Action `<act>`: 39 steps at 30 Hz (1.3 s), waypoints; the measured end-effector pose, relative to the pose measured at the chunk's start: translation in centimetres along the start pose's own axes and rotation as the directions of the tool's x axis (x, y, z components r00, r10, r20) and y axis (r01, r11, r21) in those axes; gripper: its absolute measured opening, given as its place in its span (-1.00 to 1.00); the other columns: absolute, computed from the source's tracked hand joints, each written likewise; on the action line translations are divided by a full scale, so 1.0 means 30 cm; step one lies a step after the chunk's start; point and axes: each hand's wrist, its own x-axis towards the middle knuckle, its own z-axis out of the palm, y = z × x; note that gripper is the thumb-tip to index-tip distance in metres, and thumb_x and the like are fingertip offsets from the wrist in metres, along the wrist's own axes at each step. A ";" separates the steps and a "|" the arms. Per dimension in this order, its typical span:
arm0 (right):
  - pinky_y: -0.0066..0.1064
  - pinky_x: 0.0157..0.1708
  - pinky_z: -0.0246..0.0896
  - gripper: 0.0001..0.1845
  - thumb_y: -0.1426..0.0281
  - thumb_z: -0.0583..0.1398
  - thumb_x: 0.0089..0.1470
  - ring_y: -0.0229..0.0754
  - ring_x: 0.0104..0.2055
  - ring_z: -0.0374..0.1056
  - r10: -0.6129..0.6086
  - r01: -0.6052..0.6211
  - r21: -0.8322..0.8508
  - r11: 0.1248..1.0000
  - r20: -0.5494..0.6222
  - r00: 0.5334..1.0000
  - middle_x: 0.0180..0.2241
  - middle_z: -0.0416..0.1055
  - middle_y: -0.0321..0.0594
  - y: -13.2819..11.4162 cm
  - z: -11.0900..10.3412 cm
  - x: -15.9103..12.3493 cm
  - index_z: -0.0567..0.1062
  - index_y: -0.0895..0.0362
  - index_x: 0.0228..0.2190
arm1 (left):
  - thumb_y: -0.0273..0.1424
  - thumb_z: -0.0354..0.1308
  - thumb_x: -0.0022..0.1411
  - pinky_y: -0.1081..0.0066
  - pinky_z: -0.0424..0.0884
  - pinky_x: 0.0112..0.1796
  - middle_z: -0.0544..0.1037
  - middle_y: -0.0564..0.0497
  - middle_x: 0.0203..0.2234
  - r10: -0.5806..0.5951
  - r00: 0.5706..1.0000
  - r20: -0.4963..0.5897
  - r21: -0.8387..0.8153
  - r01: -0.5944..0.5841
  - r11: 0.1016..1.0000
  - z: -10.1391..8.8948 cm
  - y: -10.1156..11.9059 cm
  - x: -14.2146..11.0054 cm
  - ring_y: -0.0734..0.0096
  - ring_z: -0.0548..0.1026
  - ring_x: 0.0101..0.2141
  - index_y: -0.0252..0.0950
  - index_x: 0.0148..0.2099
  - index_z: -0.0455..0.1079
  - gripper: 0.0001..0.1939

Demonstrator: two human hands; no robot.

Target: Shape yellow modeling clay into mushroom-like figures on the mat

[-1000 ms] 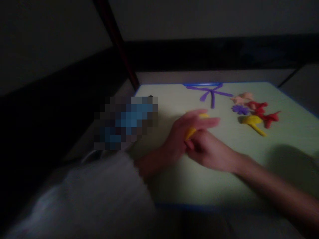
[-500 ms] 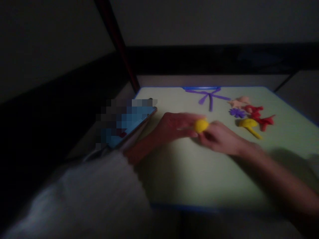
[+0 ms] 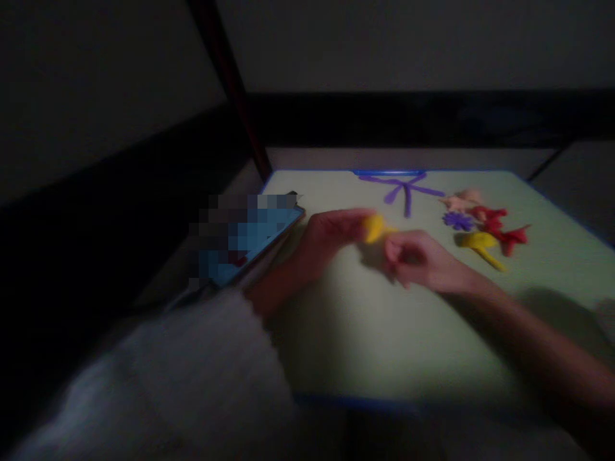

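In the head view, a yellow modelling clay piece (image 3: 373, 228) with a rounded head and a thin stem is held above the board. My left hand (image 3: 331, 232) has its fingertips closed on the rounded head. The stem points right, to the fingertips of my right hand (image 3: 416, 256), which are curled in a pinch at its end. Motion blur softens the contact there. Right of my hands lies a yellow clay mushroom shape (image 3: 479, 242). Behind it are a purple clay flower (image 3: 458, 220) and red clay pieces (image 3: 492, 221).
The pale board (image 3: 365, 346) has a blue rim. Purple clay strips (image 3: 407, 192) lie joined near its far edge, with peach clay shapes (image 3: 461, 200) to their right. A phone-like device with a lit screen (image 3: 259, 237) stands at the left edge. The surroundings are dark.
The yellow clay piece has moved left and turned, so its stem now shows pointing right. My right hand's fingers have shifted off the rounded head towards the stem end.
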 end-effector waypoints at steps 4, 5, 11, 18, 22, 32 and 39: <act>-0.46 -0.58 0.03 -0.87 0.40 0.11 -0.03 -0.30 -0.58 0.16 -0.114 -0.116 -0.488 0.865 -0.417 0.902 -0.61 0.26 -0.31 0.045 -0.030 0.021 0.32 0.14 -0.57 | -0.21 0.32 -0.05 0.44 0.41 -0.18 0.56 -0.03 -0.25 -0.077 0.997 0.015 -0.221 0.078 0.972 0.007 -0.003 0.006 0.45 0.51 -0.28 -0.32 -0.19 0.47 -0.61; -0.43 -0.55 0.05 -0.88 0.39 0.12 0.00 -0.26 -0.54 0.19 -0.144 -0.166 -0.576 0.801 -0.454 0.879 -0.55 0.31 -0.26 0.059 -0.036 0.026 0.37 0.15 -0.52 | -0.20 0.30 -0.03 0.46 0.42 -0.20 0.56 -0.03 -0.26 -0.093 0.996 0.010 -0.252 0.093 0.963 0.012 -0.005 0.005 0.47 0.51 -0.30 -0.33 -0.20 0.46 -0.62; -0.27 -0.27 0.18 -0.71 0.28 0.11 0.09 0.01 -0.20 0.26 -0.200 -0.167 -0.784 0.598 -0.348 0.916 -0.21 0.34 0.01 0.139 -0.044 0.070 0.48 0.22 -0.24 | -0.18 0.19 0.11 0.48 0.43 -0.32 0.57 -0.02 -0.36 -0.156 0.988 -0.011 -0.355 0.141 0.924 0.030 -0.017 0.006 0.50 0.51 -0.42 -0.34 -0.27 0.40 -0.70; -0.26 -0.22 0.18 -0.79 0.32 0.14 0.09 -0.02 -0.21 0.26 -0.214 -0.108 -0.769 0.630 -0.306 0.928 -0.24 0.37 -0.03 0.158 -0.032 0.094 0.52 0.17 -0.37 | -0.19 0.07 0.21 0.55 0.43 -0.42 0.55 -0.01 -0.47 -0.205 0.975 -0.091 -0.381 0.156 0.911 0.035 0.000 0.019 0.55 0.49 -0.51 -0.38 -0.30 0.39 -0.69; -0.26 -0.23 0.18 -0.80 0.34 0.13 0.10 -0.03 -0.21 0.31 -0.214 -0.107 -0.717 0.689 -0.342 0.915 -0.28 0.44 -0.03 0.153 -0.034 0.087 0.51 0.18 -0.40 | -0.26 0.00 0.27 0.55 0.45 -0.30 0.55 -0.03 -0.40 -0.204 0.945 -0.256 -0.351 0.105 0.930 0.024 0.018 0.030 0.56 0.51 -0.44 -0.38 -0.27 0.39 -0.72; -0.41 -0.49 0.23 -0.86 0.41 0.25 -0.12 -0.22 -0.51 0.36 0.086 -0.093 0.022 0.995 -0.635 0.768 -0.52 0.49 -0.20 0.098 -0.032 0.073 0.52 0.19 -0.42 | -0.36 0.09 0.20 0.50 0.40 -0.21 0.52 -0.08 -0.25 -0.063 0.942 -0.331 -0.088 0.035 0.996 -0.016 -0.021 0.032 0.46 0.47 -0.25 -0.37 -0.24 0.41 -0.83; -0.38 -0.46 0.28 -0.82 0.35 0.28 -0.14 -0.20 -0.46 0.41 0.047 -0.049 0.013 0.999 -0.607 0.793 -0.45 0.56 -0.19 0.019 0.026 0.059 0.60 0.17 -0.42 | -0.23 0.17 0.09 0.45 0.39 -0.26 0.52 -0.08 -0.25 -0.037 0.935 -0.353 0.120 0.084 0.989 -0.030 -0.040 0.027 0.44 0.46 -0.29 -0.33 -0.20 0.43 -0.70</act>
